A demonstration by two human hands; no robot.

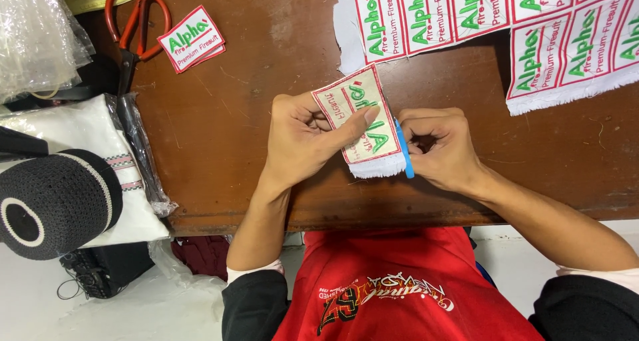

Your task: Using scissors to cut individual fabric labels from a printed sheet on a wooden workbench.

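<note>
- The left hand [303,138] is pinching a patch [359,118], thumb lying across its face and fingers curled behind its left edge.
- The right hand [442,145] is closing in a loose fist around a blue tool [403,151], which is lying along the patch's right edge; what kind of tool it is cannot be told.
- The patch is being held just above the desk [233,115], near its front edge, reverse side up, with a red stitched border, green stitching and a frayed white strip along its lower edge.
- Below the hands, the person's red shirt [399,281] and dark sleeves [256,308] are filling the bottom of the view.
- To the left, beside the desk, a black knitted cap [56,201] is resting on folded white cloth [100,135] in clear wrap.
- Farther back on the left of the desk, a small stack of finished patches [192,38] is lying face up, white with red borders and green lettering.
- Just beside that stack, red-handled scissors [133,28] are lying with the blades pointing toward the desk's left edge.
- A crumpled clear bag [36,35] is sitting in the far left corner.
- At the far right, uncut sheets of patches [506,21] are spreading across the desk, their frayed white edges showing, well apart from the hands.
</note>
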